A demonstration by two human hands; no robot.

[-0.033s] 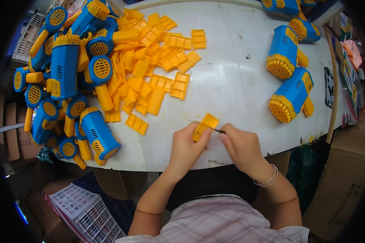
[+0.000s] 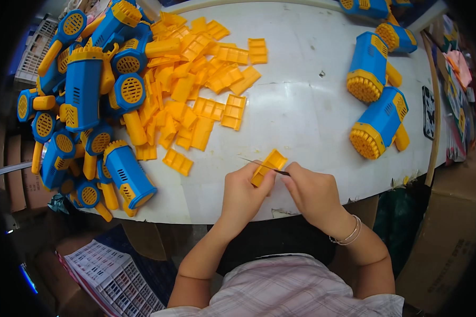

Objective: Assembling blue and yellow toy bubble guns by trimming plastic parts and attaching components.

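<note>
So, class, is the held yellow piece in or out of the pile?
Out: the left hand holds the yellow piece, white tabletop separating it from the pile.

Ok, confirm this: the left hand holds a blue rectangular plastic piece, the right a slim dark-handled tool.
Wrong colour: the head view shows the rectangular plastic piece in the left hand is yellow. The right hand does hold the slim dark-handled tool.

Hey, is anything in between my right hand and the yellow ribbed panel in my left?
Only the slim pointed tool, held in your right hand and crossing the yellow ribbed panel in your left hand. Nothing else visible stands between them.
</note>
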